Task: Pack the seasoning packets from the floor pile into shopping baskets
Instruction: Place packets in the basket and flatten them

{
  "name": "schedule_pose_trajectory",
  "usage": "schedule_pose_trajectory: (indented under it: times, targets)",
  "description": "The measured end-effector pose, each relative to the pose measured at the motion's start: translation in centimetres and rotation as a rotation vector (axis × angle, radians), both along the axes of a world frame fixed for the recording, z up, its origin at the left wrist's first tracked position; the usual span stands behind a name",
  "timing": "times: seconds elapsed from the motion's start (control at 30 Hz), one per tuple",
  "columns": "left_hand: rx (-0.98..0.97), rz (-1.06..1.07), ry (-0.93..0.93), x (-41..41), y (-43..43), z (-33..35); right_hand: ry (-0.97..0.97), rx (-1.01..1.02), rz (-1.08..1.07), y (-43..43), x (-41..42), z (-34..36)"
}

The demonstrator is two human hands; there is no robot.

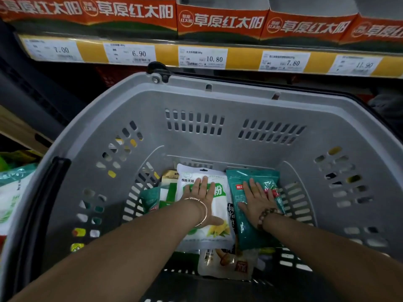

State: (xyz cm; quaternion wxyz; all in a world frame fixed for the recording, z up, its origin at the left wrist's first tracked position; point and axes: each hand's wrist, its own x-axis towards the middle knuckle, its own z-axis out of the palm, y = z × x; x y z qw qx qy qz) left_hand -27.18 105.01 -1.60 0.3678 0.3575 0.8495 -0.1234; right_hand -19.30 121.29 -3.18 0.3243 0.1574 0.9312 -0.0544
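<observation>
A large grey shopping basket (pixel 196 99) fills the view, with several seasoning packets on its bottom. My left hand (pixel 205 196) lies flat, fingers straight, pressing on a white packet with green lettering and corn pictures (pixel 218 214). My right hand (pixel 256 198) lies flat on a teal packet with a red label (pixel 250 234) right beside it. Under these lie a white packet with a mushroom picture (pixel 226 263) and green packets (pixel 152 199) at the left.
More packets (pixel 13 192) lie on the floor outside the basket at the left. A store shelf edge with yellow price strips (pixel 165 54) and orange boxes (pixel 220 22) runs behind the basket. The black basket handle (pixel 39 212) rests along the left rim.
</observation>
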Motion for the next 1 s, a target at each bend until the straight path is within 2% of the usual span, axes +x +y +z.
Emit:
schedule_pose_trajectory:
  times: [0.3,0.5,0.7,0.8,1.0]
  targets:
    - [-0.088,-0.042,0.135,0.9,1.0,-1.1,0.021,0.105,0.061,-0.2,0.6,-1.5]
    - [-0.104,-0.032,0.075,0.6,0.8,0.3,-0.070,0.059,0.058,-0.1,-0.3,-0.1]
    - [-0.146,-0.116,-0.022,-0.4,-0.6,3.9,-0.182,-0.021,0.036,-0.5,-0.6,2.5]
    - [-0.103,-0.034,-0.070,-0.3,-1.5,6.1,-0.136,-0.079,0.059,-1.5,-0.7,5.3]
    - [0.161,0.192,-0.065,-1.1,-4.2,10.9,0.071,-0.274,-0.025,-3.8,-1.3,10.2]
